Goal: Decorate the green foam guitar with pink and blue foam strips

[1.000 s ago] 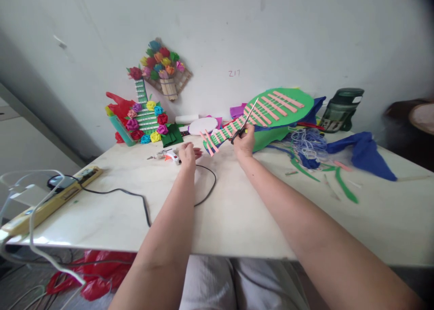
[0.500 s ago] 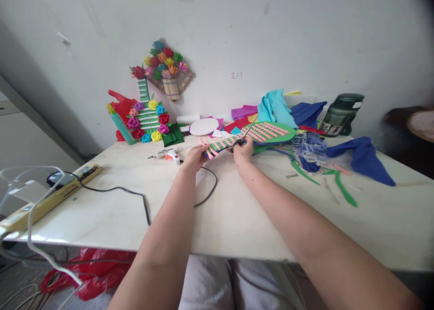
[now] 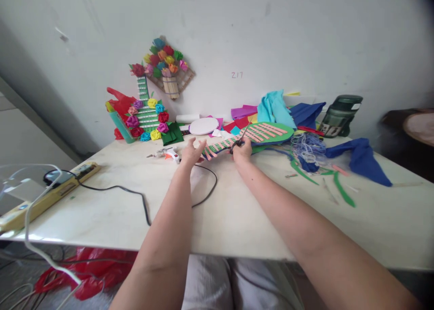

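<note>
A green guitar-shaped craft piece [image 3: 288, 133], crossed with pink strips and edged in blue, lies over the far middle of the table with its narrow end towards my left hand [image 3: 193, 152]. That hand is at the tip of the narrow end, fingers apart; whether it still touches the piece is unclear. My right hand [image 3: 242, 150] grips scissors [image 3: 236, 144] by their black handles, blades pointing up and away across the piece. Several pink strip ends stick out at the narrow end. Left of my left hand lies a white glue gun [image 3: 174, 155].
A flower-covered green craft [image 3: 149, 115] and a flower basket [image 3: 171, 87] stand against the wall. Coloured cloth [image 3: 275, 108], tangled yarn [image 3: 308, 148], green scraps [image 3: 344, 190] and a dark bottle [image 3: 341, 115] are to the right. A power strip [image 3: 64, 190] and black cable [image 3: 118, 188] lie left.
My left hand has loosened its hold on the narrow end and shifted slightly left, its fingers spreading. The right hand keeps the scissors in nearly the same place.
</note>
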`<action>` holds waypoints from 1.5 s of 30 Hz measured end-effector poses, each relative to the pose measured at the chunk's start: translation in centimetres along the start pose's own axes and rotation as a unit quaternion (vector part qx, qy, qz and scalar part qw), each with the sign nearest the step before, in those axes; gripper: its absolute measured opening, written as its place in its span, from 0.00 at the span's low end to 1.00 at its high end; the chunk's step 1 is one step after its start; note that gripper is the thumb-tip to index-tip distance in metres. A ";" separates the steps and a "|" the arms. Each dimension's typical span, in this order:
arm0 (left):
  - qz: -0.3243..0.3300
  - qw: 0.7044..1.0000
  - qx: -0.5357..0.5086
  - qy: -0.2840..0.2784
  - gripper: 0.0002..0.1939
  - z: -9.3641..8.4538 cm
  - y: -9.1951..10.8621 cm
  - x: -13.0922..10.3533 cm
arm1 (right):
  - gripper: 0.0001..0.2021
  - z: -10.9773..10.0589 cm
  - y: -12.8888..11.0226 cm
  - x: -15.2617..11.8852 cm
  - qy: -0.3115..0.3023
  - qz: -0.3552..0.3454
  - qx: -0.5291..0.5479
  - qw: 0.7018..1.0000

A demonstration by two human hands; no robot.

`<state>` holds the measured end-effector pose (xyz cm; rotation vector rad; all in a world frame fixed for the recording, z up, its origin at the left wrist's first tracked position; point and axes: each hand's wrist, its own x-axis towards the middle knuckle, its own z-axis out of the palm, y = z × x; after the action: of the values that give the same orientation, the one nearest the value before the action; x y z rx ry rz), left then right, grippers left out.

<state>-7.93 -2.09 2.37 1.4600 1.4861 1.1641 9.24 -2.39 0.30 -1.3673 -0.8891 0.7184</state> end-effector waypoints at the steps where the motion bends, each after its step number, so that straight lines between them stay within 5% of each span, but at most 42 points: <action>1: -0.011 1.000 0.011 -0.007 0.41 -0.3 0.1 -0.2 | 0.24 0.0 0.0 0.0 0.003 0.002 0.003 1.000; 8: -0.002 0.958 -0.136 -0.252 0.45 -1.2 -0.1 -1.6 | 0.20 0.2 0.2 0.3 0.024 0.005 0.040 0.999; 17: 0.006 0.910 -0.266 -0.319 0.38 -1.4 -1.0 -1.3 | 0.21 -0.2 -0.1 -0.1 0.010 0.010 0.051 0.999; 45: 0.035 0.964 -0.178 -0.192 0.37 0.4 -0.6 -0.9 | 0.21 0.2 0.8 0.5 0.054 -0.004 0.081 0.995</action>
<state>-7.63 -2.94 1.58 1.3963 0.9142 1.0501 9.37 -1.79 -0.42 -1.2459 -0.7342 0.6887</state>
